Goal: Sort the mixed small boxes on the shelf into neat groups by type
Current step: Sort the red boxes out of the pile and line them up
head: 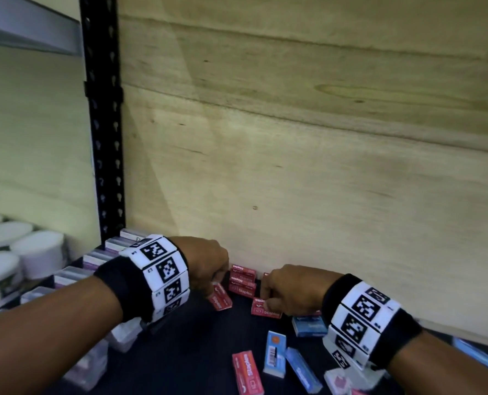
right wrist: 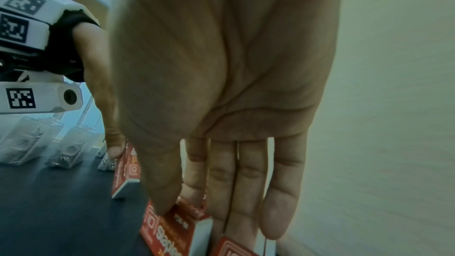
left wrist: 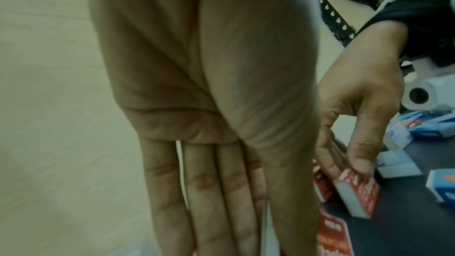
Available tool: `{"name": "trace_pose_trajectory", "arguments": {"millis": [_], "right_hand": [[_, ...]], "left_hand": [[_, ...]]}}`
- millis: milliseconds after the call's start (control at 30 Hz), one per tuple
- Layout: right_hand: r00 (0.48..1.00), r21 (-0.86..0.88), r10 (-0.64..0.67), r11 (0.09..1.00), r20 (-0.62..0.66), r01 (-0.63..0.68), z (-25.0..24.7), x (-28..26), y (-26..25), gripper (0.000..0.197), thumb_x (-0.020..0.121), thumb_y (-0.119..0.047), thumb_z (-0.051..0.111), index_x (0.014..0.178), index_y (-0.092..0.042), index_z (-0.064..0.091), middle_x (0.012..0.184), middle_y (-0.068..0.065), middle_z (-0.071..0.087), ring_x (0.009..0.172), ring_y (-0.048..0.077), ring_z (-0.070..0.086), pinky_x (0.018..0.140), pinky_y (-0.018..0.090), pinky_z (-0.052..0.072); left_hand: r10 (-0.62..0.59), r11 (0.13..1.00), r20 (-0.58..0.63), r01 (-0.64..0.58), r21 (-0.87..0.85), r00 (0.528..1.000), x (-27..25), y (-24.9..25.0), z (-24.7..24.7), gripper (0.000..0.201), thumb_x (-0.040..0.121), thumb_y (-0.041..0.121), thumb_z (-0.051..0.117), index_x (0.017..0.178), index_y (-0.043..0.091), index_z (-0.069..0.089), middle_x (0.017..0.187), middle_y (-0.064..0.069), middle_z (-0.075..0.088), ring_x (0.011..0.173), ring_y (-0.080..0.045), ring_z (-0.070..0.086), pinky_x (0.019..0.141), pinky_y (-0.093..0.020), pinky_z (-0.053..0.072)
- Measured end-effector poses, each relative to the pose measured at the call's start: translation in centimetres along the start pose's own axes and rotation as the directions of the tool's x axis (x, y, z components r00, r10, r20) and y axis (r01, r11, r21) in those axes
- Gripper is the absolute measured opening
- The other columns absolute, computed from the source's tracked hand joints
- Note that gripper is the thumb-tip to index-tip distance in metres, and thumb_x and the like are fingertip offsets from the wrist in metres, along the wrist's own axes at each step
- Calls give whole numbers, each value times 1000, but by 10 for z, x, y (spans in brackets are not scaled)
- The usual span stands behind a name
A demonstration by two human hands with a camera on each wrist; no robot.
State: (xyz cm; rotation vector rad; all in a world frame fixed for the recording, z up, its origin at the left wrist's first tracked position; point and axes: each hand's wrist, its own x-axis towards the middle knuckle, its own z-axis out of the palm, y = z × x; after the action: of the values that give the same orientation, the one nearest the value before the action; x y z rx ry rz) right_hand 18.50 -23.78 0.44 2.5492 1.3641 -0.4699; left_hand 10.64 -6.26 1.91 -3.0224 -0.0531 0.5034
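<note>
Red staples boxes are gathered at the back of the dark shelf (head: 197,352). A stack of them (head: 242,280) stands against the plywood wall. My left hand (head: 216,285) pinches a tilted red box (head: 220,300) between thumb and straight fingers; the left wrist view shows the hand (left wrist: 258,192) with that box (left wrist: 332,240) emerging beside the thumb. Just right of the stack, my right hand (head: 265,295) pinches another red box (head: 265,309) on the shelf, thumb in front, fingers behind (right wrist: 197,211). A further red box (right wrist: 236,248) sits below its fingertips.
Blue boxes (head: 308,326) (head: 275,353) and a loose red box (head: 247,372) lie scattered at the front right. Clear plastic boxes (head: 91,363) and purple-labelled boxes (head: 94,258) line the left side. White tubs (head: 37,252) stand beyond the black upright post (head: 106,138).
</note>
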Motion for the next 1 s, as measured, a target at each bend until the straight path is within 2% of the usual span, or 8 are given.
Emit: {"name": "trace_pose_trajectory", "arguments": {"millis": [133, 267, 333, 400, 500, 667, 767, 1000], "right_hand": [[999, 29, 28, 999, -23, -27, -1, -3, 4, 20, 96, -31, 61, 112, -20, 66, 95, -2, 63, 84, 19, 58, 73, 28, 43], [998, 33, 58, 998, -26, -57, 0, -7, 7, 19, 94, -28, 64, 110, -19, 67, 106, 1, 68, 85, 17, 57, 78, 30, 47], [997, 28, 65, 998, -35, -64, 1, -8, 9, 16, 94, -28, 63, 107, -20, 67, 102, 0, 67, 85, 18, 57, 77, 30, 47], [996, 24, 72, 997, -43, -71, 3, -8, 11, 12, 94, -28, 63, 103, -21, 66, 96, -2, 64, 83, 18, 57, 74, 29, 45], [995, 26, 80, 997, -53, -79, 4, -8, 14, 12, 94, -28, 63, 101, -19, 67, 99, 0, 68, 82, 18, 58, 74, 31, 47], [994, 14, 90, 996, -56, -90, 6, -9, 18, 9, 94, -30, 63, 98, -22, 63, 96, -2, 65, 82, 18, 57, 73, 29, 45], [994, 11, 92, 996, -51, -92, 7, -8, 20, 12, 94, -31, 63, 101, -21, 65, 98, -1, 66, 83, 18, 57, 74, 29, 45], [995, 15, 89, 996, -44, -88, 9, -8, 22, 12, 95, -32, 62, 101, -22, 64, 98, -1, 66, 84, 18, 57, 73, 29, 44]], "left_hand": [[-55, 997, 51, 52, 56, 997, -2, -5, 5, 25, 83, 25, 75, 106, 18, 69, 100, 2, 67, 82, -16, 59, 72, -28, 48], [-48, 997, 79, 43, 56, 996, -1, -1, 5, 27, 85, 28, 73, 110, 19, 66, 105, 1, 65, 86, -17, 57, 73, -27, 44], [-34, 998, 94, 28, 61, 995, 2, 3, 4, 31, 87, 31, 70, 115, 18, 63, 112, -2, 65, 92, -20, 60, 76, -27, 45], [-17, 997, 131, 8, 72, 991, 5, 7, 4, 33, 90, 31, 66, 120, 17, 60, 108, -1, 63, 89, -19, 57, 72, -25, 42], [21, 997, 66, -26, 75, 998, 11, 11, 12, 15, 92, 27, 64, 103, 25, 54, 96, 5, 53, 85, -11, 50, 67, -23, 39], [25, 994, 12, -26, 109, 1000, 17, 10, 16, 17, 92, 27, 63, 91, 28, 46, 94, 7, 51, 83, -9, 48, 72, -22, 39], [8, 993, -5, -8, 120, 1000, 20, 10, 16, 38, 92, 27, 62, 67, 32, 34, 86, 8, 50, 83, -10, 48, 71, -21, 37], [-21, 994, -40, 25, 110, 999, 23, 19, 19, 45, 94, 26, 60, 64, 30, 26, 71, 9, 43, 81, -13, 47, 71, -23, 37]]}}
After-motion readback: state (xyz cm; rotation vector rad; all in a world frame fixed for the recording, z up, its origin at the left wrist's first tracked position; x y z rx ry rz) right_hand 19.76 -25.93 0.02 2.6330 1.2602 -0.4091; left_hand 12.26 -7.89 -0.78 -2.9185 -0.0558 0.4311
